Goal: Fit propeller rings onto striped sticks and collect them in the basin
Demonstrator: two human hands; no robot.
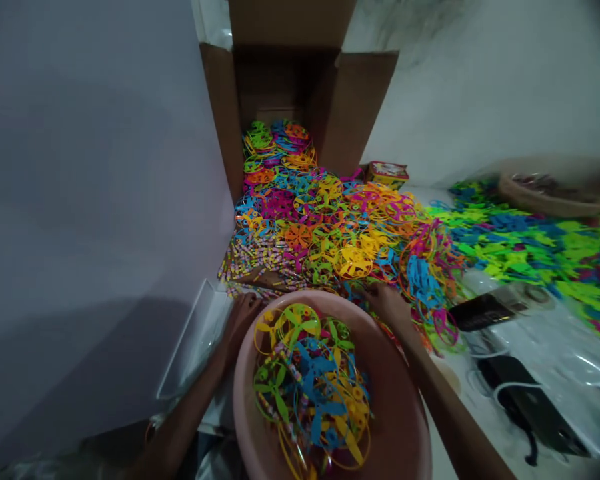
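A pink tub (400, 407) stands in front of me, holding colourful plastic propeller rings (320, 380) and some striped sticks. At the tub's far left rim is my left hand (243, 313), fingers bent beside the pile of striped sticks (260, 257); whether it holds one is too dark to tell. My right hand (383, 300) reaches past the tub's right rim to the near edge of the big ring pile (330, 207). Its fingers are curled against the rings, and what they hold, if anything, is hidden.
An open cardboard box (360, 100) spills rings at the back. A small box (387, 175) sits behind the pile. Green and blue pieces (520, 247), a basin (555, 203), a dark phone-like object (535, 403) and a packet (500, 307) lie right. A white tray (185, 340) is left.
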